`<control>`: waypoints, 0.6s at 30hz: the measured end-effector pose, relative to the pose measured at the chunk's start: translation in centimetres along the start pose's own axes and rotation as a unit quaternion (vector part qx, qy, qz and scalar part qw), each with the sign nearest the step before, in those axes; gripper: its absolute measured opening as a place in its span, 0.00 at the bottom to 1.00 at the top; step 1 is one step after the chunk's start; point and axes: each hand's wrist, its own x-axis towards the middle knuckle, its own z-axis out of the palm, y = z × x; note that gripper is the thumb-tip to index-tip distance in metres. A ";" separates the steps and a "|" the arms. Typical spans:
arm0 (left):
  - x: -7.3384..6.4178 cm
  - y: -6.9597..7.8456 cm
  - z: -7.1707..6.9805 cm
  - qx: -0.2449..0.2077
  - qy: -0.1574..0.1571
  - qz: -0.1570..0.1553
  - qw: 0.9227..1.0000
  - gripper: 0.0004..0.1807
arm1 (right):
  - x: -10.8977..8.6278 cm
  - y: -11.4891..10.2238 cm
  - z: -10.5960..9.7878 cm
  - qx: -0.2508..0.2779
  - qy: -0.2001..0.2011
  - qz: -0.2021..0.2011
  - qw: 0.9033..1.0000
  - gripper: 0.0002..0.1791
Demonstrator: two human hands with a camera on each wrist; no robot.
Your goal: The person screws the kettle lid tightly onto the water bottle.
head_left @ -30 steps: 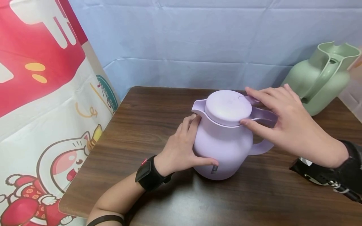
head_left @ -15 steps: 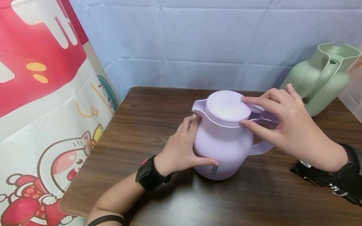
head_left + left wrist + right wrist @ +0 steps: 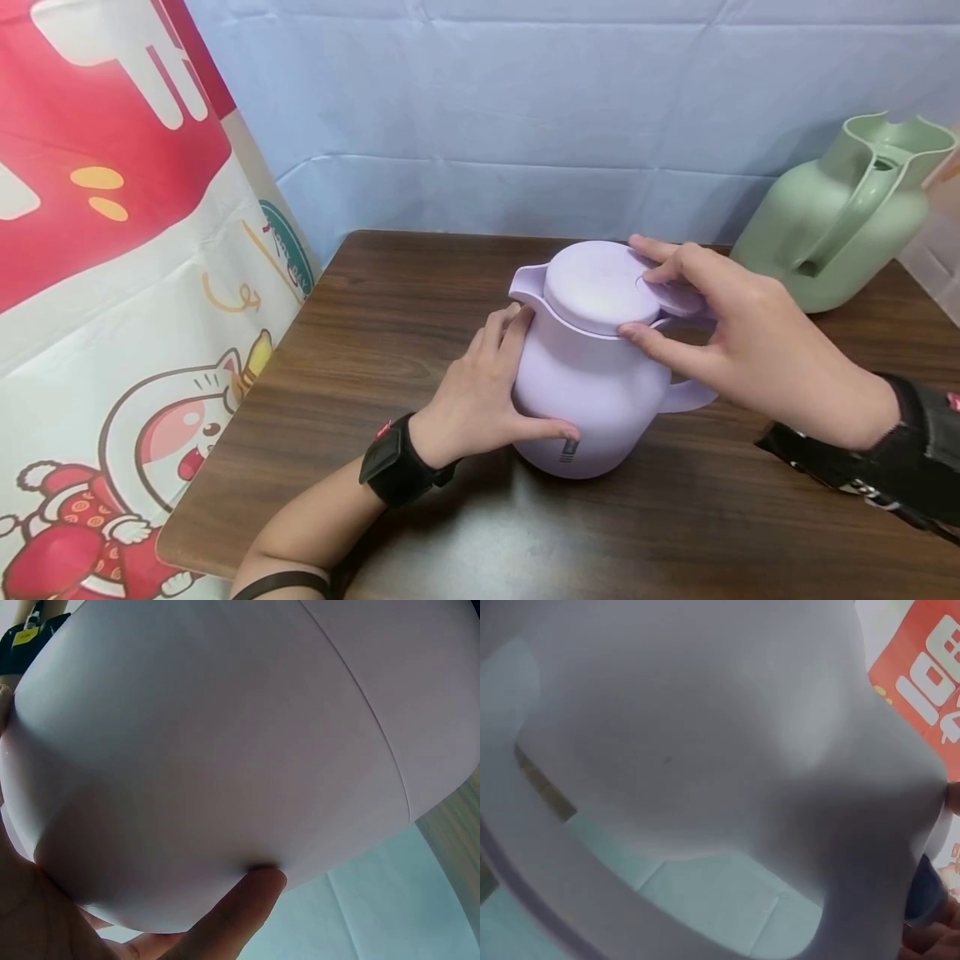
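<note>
A lilac vacuum jug (image 3: 588,392) stands upright on the brown wooden table (image 3: 360,358), spout to the left and handle (image 3: 690,394) to the right. My left hand (image 3: 480,387) grips its body, thumb across the front and fingers round the spout side. In the left wrist view the smooth jug wall (image 3: 210,750) fills most of the picture. The round lid (image 3: 588,279) sits in the jug's mouth, its tab (image 3: 678,298) over the handle. With thumb and fingers at the lid's right edge, my right hand (image 3: 757,342) pinches it.
A green jug (image 3: 832,217) with an open top stands at the table's back right. A black item (image 3: 802,458) lies under my right wrist. Behind the table hangs a pale blue cloth (image 3: 480,108); a printed cartoon cloth (image 3: 112,333) borders the left.
The lid's tab has swung toward me, from behind the handle to over it, as the lid turns. My right fingers have shifted along the lid's edge; my left hand stays put.
</note>
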 end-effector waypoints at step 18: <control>0.1 0.1 0.1 0.005 0.004 -0.004 1.000 0.69 | 1.1 -1.2 -2.1 -0.078 -0.095 0.011 0.992 0.10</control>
